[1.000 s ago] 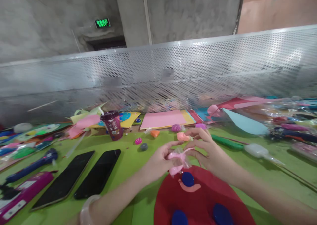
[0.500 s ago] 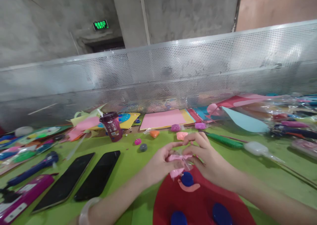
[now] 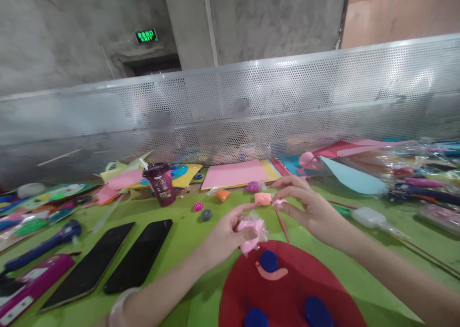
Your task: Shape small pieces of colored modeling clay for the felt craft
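My left hand is closed around a clear plastic bag of pink modelling clay. Up and to the right, my right hand pinches a small piece of pink clay between thumb and fingers. Just beside that piece lies a peach clay lump. Below both hands is a round red sheet. On it sit a blue disc, a curved peach clay strip under it, and two blue discs near the bottom edge. A thin pink stick lies beneath my right hand.
Two black phones and a purple power strip lie left. A dark cup with a straw stands behind them. Coloured paper lines the back by a perforated metal panel. A white glue gun or bottle-like object lies right.
My hands have moved apart. A small piece of pink clay has come away in my right hand, which has shifted right and up, while my left hand keeps the bag.
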A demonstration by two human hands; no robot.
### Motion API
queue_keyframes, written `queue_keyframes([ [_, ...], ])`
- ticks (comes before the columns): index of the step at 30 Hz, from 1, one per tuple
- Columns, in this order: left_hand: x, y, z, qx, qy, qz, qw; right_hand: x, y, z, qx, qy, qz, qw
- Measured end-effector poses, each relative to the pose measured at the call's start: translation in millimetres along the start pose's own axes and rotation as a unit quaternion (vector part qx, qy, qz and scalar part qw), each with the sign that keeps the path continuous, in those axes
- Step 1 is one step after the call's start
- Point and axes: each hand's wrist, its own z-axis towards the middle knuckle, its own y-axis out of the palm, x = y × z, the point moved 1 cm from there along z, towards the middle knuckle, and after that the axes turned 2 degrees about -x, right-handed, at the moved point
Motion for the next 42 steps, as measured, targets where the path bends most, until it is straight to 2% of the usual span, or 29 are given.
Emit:
queue_keyframes([
  [3, 1, 1.0, -1, -0.009, 0.016, -0.007, 1.000, -8, 5, -2, -0.088, 0.020, 0.004, 0.996],
  [7, 3, 2.5, -2, -0.023, 0.035, -0.012, 0.999, -12, 14, -5, -0.113, 0.043, -0.003, 0.993],
  [10, 3, 3.0, -2, -0.021, 0.030, -0.016, 0.999, -11, 18, -5, -0.116, 0.056, 0.006, 0.992],
  [18, 0, 6.4, 1, -0.010, 0.007, -0.036, 0.999, -17, 25, -10, -0.067, 0.033, 0.039, 0.996],
  [23, 4, 5.6, -1, -0.004, 0.007, -0.031, 0.999, -15, 25, -8, -0.004, 0.026, 0.048, 0.998],
  [26, 5, 2.5, -1, 0.007, 0.007, -0.018, 1.000, -13, 20, -6, 0.038, 0.045, 0.046, 0.997],
  [29, 4, -0.7, 0, 0.018, 0.000, -0.006, 1.000, -12, 14, -6, 0.055, 0.072, 0.058, 0.994],
  [33, 3, -2.1, 1, 0.019, 0.022, -0.016, 0.999, -14, 13, -10, 0.020, 0.059, 0.044, 0.997],
  [37, 5, -1.6, 0, 0.028, 0.039, -0.026, 0.999, -17, 20, -14, -0.028, 0.016, -0.032, 0.999],
  [42, 5, -1.2, 2, 0.051, 0.033, -0.025, 0.998, -24, 25, -17, -0.059, 0.030, -0.022, 0.998],
])
